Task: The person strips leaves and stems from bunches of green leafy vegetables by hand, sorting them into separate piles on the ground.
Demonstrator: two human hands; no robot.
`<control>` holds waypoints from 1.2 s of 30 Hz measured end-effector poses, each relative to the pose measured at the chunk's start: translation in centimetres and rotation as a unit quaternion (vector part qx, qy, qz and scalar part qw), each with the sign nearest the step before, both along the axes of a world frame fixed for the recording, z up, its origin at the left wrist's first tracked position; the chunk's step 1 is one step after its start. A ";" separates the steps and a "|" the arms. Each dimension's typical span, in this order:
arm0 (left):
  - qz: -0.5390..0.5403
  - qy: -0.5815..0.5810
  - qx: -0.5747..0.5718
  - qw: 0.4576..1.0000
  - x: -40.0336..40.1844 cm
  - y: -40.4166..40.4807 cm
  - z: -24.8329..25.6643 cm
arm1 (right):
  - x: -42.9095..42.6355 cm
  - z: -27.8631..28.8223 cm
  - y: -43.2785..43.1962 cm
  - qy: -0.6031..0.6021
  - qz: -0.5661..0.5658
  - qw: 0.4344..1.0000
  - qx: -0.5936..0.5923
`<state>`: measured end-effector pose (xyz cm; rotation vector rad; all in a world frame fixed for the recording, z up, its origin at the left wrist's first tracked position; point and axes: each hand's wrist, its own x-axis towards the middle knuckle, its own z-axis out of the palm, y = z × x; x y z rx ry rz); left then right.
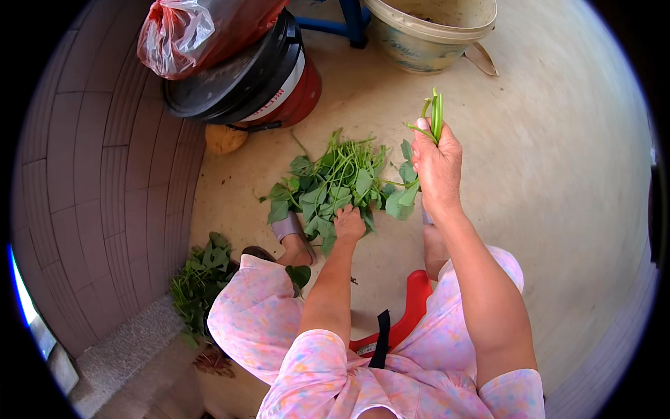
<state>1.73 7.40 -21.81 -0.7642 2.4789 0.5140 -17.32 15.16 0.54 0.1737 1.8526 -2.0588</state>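
Note:
A loose heap of leafy green stems [335,178] lies on the floor between my feet. My left hand [349,224] reaches into the near edge of the heap, its fingers among the leaves; whether they grip a stem is hidden. Raised to the right of the heap, my right hand [438,162] is closed around a small bunch of green stems [436,112], whose cut ends point away from me. Broad leaves [402,201] hang below and left of that hand.
A black-lidded red bucket [306,94] with a red plastic bag [209,31] on top stands at the upper left by the tiled wall [89,157]. Behind is a cream bucket [419,47]. More greens [201,283] lie beside my left knee. An orange-yellow gourd-like object [225,139] touches the red bucket.

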 end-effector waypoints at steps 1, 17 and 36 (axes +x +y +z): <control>0.010 0.074 0.023 0.997 0.2 -0.3 -0.2 | 0.1 0.1 -0.2 -0.009 0.002 1.000 -0.002; 0.222 -0.101 0.010 0.970 -4.7 -8.1 -3.2 | 0.8 0.1 -1.4 -0.045 0.034 0.998 0.003; 0.272 0.170 0.405 0.856 -1.5 -10.4 10.1 | 0.4 1.5 0.4 0.003 0.010 0.999 -0.050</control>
